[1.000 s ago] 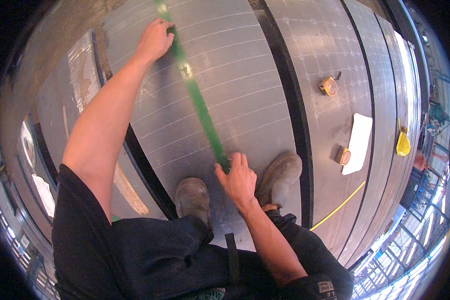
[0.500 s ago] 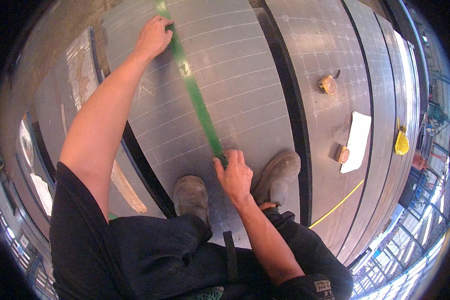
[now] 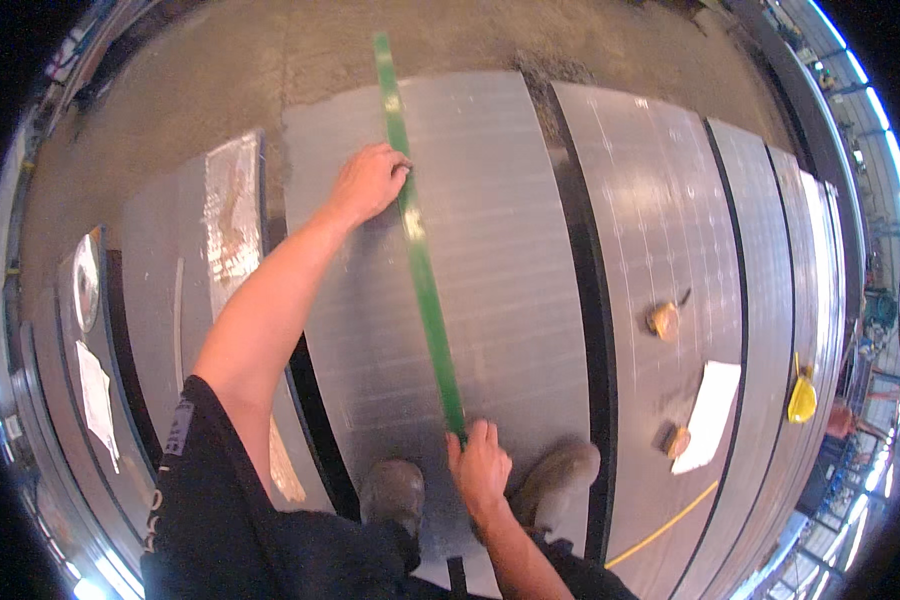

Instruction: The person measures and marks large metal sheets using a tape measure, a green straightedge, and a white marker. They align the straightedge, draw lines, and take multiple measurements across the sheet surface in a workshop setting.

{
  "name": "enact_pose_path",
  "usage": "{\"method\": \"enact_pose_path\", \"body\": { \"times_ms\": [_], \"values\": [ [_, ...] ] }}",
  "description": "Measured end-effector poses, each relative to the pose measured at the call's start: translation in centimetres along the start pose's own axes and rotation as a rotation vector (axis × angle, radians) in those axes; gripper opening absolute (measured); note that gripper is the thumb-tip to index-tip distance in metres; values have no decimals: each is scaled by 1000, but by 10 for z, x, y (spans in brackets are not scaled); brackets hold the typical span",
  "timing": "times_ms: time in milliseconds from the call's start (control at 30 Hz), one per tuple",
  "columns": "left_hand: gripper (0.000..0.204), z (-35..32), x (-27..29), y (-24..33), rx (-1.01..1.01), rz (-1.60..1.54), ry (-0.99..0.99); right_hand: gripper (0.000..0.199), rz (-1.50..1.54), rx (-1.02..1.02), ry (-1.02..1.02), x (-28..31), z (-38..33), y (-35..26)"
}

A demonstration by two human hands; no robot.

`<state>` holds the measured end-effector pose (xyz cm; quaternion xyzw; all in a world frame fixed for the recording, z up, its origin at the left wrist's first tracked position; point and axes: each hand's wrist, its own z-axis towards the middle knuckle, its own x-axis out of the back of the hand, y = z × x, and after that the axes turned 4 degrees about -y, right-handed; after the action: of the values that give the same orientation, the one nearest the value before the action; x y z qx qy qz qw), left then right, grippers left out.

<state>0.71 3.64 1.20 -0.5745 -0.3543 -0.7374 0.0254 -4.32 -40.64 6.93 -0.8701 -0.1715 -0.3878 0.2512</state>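
Note:
A long green straightedge (image 3: 428, 300) lies lengthwise over the grey steel plate (image 3: 510, 280) under my boots, its far end jutting past the plate's far edge. My left hand (image 3: 372, 184) has its fingers closed on the strip's left edge, in the farther half. At the near end, my right hand (image 3: 482, 468) grips the strip between thumb and fingers, just in front of my boots (image 3: 558, 485). Faint chalk lines cross the plate, smeared by motion.
More plates lie alongside, separated by dark gaps (image 3: 582, 270). On the right plate are two tape measures (image 3: 662, 321) (image 3: 676, 441), a white paper (image 3: 708, 415) and a yellow strip (image 3: 665, 525). A yellow tool (image 3: 802, 398) sits farther right. Brown ground (image 3: 470, 45) lies beyond.
The view has swung up, so the plate's far edge and the straightedge's far end now show. Both hands remain on the straightedge and appear lower in the picture.

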Motion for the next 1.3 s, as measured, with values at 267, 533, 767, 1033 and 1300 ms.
{"method": "enact_pose_path", "body": {
  "times_ms": [267, 533, 767, 1033, 1300],
  "values": [
    [35, 94, 30, -80, 347, 57, 307, 40, -44, -56, -87, 2, 2, -4],
    [50, 138, 5, -104, 596, -131, 50, 43, -37, -91, -121, 3, 6, -1],
    [51, 137, 4, -105, 553, -221, 86, 42, -44, -39, -99, -3, 4, 7],
    [48, 133, 4, -105, 587, -237, 112, 39, -72, 45, -66, 1, 8, 8],
    [48, 134, 2, -110, 570, -256, 111, 41, 32, -93, -201, 6, 8, 3]
  ]
}}
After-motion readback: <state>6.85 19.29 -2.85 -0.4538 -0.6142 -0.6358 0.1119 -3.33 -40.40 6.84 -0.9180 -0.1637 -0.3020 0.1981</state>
